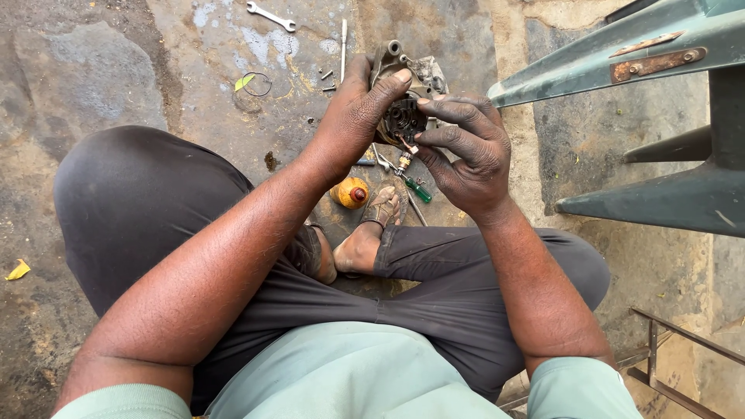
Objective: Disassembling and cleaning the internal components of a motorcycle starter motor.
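Both forearms reach up toward upper centre of the frame; the left hand (358, 116) curls closed, the right hand (469, 151) pinches beside it.

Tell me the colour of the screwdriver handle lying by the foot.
Green, on the screwdriver; it shows best in the head view.

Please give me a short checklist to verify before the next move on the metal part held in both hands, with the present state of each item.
1. Left hand grips the grey metal housing firmly: ok.
2. Right hand fingers reach the round dark opening: ok.
3. Small wires hanging below the housing are undamaged: cannot tell.
4. Green-handled screwdriver lies near on the ground: ok.
5. Loose bolts and spanner lie scattered on the concrete, not gathered: not ok.
6. Yellow bottle is closed: cannot tell.
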